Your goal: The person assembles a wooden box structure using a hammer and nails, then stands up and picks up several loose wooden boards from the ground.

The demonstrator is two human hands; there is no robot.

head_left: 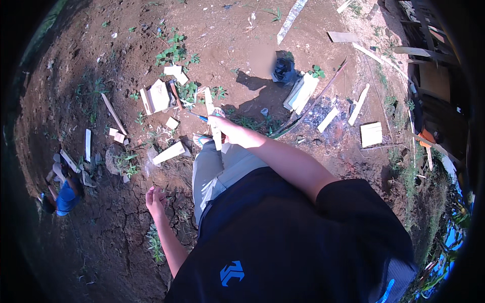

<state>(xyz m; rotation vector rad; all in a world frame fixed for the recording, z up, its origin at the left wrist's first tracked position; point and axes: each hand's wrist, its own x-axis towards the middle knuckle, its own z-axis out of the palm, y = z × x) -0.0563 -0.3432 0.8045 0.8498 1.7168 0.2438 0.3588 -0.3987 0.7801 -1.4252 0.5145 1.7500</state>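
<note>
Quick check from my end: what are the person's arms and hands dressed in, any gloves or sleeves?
No gloves: both the left hand and the right hand are bare, as are the forearms. A dark navy short-sleeved shirt ends above the right elbow and carries a small blue emblem on its front.

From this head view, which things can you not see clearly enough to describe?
- Right hand: its fingers wrap the wooden strip, so the grip and the blue-handled tool beside it stay unclear.
- Left hand: too small to tell whether it holds anything.
- Feet: the grey trousers hide most of them.
- Black bag: contents hidden.
- Picture rim: dark and bent.
</note>
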